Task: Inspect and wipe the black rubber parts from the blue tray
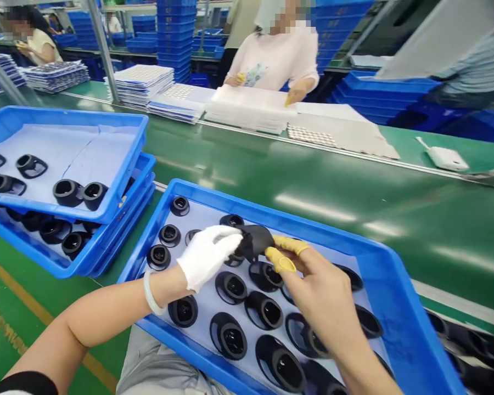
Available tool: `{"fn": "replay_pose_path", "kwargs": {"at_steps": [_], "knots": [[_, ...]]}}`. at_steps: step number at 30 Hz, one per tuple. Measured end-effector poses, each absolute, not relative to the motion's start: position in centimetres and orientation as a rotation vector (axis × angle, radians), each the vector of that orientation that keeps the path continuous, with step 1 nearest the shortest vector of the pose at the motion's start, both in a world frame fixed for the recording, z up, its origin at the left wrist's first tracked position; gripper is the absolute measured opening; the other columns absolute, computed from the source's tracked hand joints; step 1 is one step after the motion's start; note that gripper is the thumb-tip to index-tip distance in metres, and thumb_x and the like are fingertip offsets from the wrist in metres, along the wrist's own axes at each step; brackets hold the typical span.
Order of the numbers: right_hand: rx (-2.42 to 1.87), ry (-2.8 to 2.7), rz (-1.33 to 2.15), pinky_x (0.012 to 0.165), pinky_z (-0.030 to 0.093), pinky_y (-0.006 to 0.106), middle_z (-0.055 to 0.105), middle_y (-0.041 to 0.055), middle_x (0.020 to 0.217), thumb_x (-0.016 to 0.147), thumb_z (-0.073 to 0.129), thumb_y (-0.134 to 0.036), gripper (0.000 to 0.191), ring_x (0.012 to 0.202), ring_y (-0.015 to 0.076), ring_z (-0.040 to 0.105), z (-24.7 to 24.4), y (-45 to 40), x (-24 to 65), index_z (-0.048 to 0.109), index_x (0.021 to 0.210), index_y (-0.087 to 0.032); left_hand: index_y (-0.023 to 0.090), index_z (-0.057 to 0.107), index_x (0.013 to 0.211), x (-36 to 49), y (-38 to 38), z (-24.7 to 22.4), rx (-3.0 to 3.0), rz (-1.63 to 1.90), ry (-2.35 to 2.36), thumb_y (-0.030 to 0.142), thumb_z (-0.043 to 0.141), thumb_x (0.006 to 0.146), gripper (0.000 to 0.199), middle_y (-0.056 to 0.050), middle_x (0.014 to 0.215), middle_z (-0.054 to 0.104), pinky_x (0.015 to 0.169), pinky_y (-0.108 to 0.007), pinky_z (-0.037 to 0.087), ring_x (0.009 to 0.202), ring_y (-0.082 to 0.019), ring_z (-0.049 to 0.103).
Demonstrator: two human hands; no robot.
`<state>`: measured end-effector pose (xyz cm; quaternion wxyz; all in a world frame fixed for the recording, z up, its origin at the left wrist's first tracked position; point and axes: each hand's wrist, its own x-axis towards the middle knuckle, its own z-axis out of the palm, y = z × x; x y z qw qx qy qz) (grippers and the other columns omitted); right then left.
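**Upper left:** a co-worker (35, 46) in a pale top works beyond stacked sheets of white trays (55, 75).

**Left of frame:** I see stacked blue plastic crates (69, 117) holding black moulded parts (32, 166), set out on a pale liner.

**Left hand:** my left hand (208, 258), in a white cotton glove, is closed in a pinch on one end of the held part. A pale bangle (151, 293) circles the wrist.

**Held part:** the black rubbery piece (253, 241) sits mid-frame just above the tray, between both hands.

**Handling:** I judge it light, soft and flexible, with a matte surface that may drag rather than slip. The thick central collar looks like the firmest place to take hold; the thin flange may bend.

**Right hand:** my right hand (316, 285), with yellow finger cots (280, 259) on thumb and forefinger, is closed on the piece's other end.

**Lower centre:** a blue tray (247, 206) lies under both hands, filled with rows of similar black parts (230, 288).

**Top centre:** a second co-worker (275, 55), wearing yellow finger cots, handles white stacks across the green conveyor belt (333, 186).

**Right edge:** a white plastic device (447, 158) rests on the belt.
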<state>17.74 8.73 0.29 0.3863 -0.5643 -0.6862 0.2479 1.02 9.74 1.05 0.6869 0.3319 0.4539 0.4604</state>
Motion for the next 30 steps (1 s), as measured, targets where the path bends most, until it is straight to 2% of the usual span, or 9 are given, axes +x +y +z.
{"fn": "replay_pose_path", "kwargs": {"at_steps": [4,8,13,16,20,24,27,30], "knots": [[-1.358,-1.536,1.03,0.057,0.051,0.033,0.067,0.0034,0.074,0.068,0.059,-0.028,0.032,0.059,0.018,0.06,-0.2,12.4,15.2,0.061,0.099,-0.018,0.013,0.056,0.077,0.6,11.0,1.1,0.701,1.164,1.029,0.017,0.062,0.075,0.007,0.0,0.068,0.056,0.065,-0.025,0.046,0.064,-0.011,0.053],[-1.292,-1.418,1.025,0.056,0.049,0.033,0.064,0.0027,0.068,0.063,0.064,-0.027,0.027,0.055,0.0171,0.058,0.1,14.8,14.1,0.063,0.089,-0.02,0.015,0.057,0.081,-0.4,12.0,0.9,0.79,1.32,1.137,0.022,0.058,0.081,0.007,-0.002,0.078,0.059,0.073,-0.029,0.047,0.072,-0.013,0.055],[-1.406,-1.842,0.649,0.06,0.049,0.039,0.064,0.0093,0.075,0.075,0.059,-0.034,0.022,0.06,0.0215,0.059,-2.4,18.1,14.6,0.06,0.09,-0.018,0.017,0.066,0.084,-0.3,10.6,1.2,1.197,1.343,1.275,0.023,0.056,0.083,0.012,-0.006,0.088,0.066,0.079,-0.029,0.049,0.081,-0.018,0.06],[-1.445,-2.118,0.463,0.061,0.048,0.039,0.062,0.0104,0.079,0.077,0.053,-0.028,0.017,0.065,0.0237,0.059,-5.1,18.8,13.7,0.058,0.088,-0.016,0.018,0.071,0.084,0.7,9.0,0.9,1.525,1.196,1.088,0.021,0.054,0.084,0.017,-0.006,0.087,0.07,0.082,-0.028,0.05,0.083,-0.018,0.064],[-1.453,-2.346,0.31,0.069,0.046,0.038,0.06,0.0149,0.098,0.081,0.046,-0.017,0.017,0.084,0.027,0.058,-7.4,18.9,11.1,0.059,0.093,-0.014,0.018,0.072,0.094,1.9,7.2,0.3,1.822,0.964,0.837,0.02,0.052,0.086,0.022,-0.005,0.09,0.073,0.087,-0.027,0.05,0.088,-0.019,0.067],[-1.45,-2.524,0.237,0.068,0.045,0.032,0.058,0.0134,0.1,0.085,0.043,-0.009,0.025,0.087,0.0246,0.057,-7.7,18.9,9.3,0.059,0.104,-0.012,0.016,0.072,0.099,2.1,6.5,0.3,1.876,0.913,0.743,0.02,0.051,0.087,0.025,-0.008,0.087,0.073,0.085,-0.03,0.051,0.085,-0.021,0.068],[-1.505,-2.567,0.183,0.068,0.045,0.029,0.056,0.0116,0.11,0.089,0.044,-0.013,0.031,0.084,0.0207,0.058,-7.0,18.9,9.7,0.054,0.119,-0.015,0.015,0.073,0.096,1.9,6.5,0.5,1.835,0.993,0.746,0.02,0.049,0.087,0.026,-0.011,0.089,0.073,0.084,-0.033,0.052,0.086,-0.024,0.067],[-1.724,-2.467,0.037,0.076,0.045,0.036,0.053,0.0188,0.113,0.093,0.04,-0.02,0.032,0.093,0.0274,0.057,-6.1,18.8,11.4,0.051,0.122,-0.009,0.016,0.073,0.091,1.8,6.6,0.7,1.759,1.065,0.781,0.02,0.05,0.085,0.025,-0.009,0.084,0.073,0.085,-0.033,0.051,0.084,-0.022,0.067]]}}
